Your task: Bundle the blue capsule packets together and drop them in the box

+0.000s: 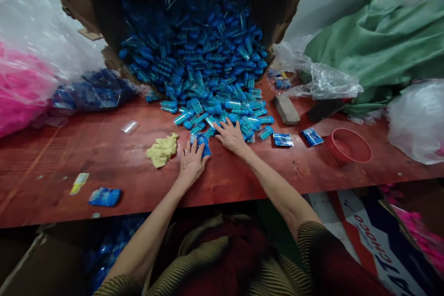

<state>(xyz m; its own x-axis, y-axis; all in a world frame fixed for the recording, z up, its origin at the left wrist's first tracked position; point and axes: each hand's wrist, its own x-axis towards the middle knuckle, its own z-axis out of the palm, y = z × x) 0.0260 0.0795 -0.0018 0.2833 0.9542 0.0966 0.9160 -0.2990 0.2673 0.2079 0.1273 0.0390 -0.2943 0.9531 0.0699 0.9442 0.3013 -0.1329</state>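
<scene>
My left hand (193,161) lies with fingers spread over a flat blue packet (206,144) on the red table. Just right of it, my right hand (231,138) reaches to the near edge of a heap of small clear tubes with blue caps (215,106). Its fingers are stretched out and touch the nearest tubes, with nothing gripped. The heap spills from a torn cardboard box (287,4) tipped toward me. A crumpled yellow cloth (162,150) rests to the left of my left hand.
On the right are a grey block (286,110), two blue packets (283,139), a red plastic basket (349,145) and a green sack (374,46). Another blue packet (104,197) lies near the front edge at left. Pink goods in a plastic bag (22,88) stand at far left.
</scene>
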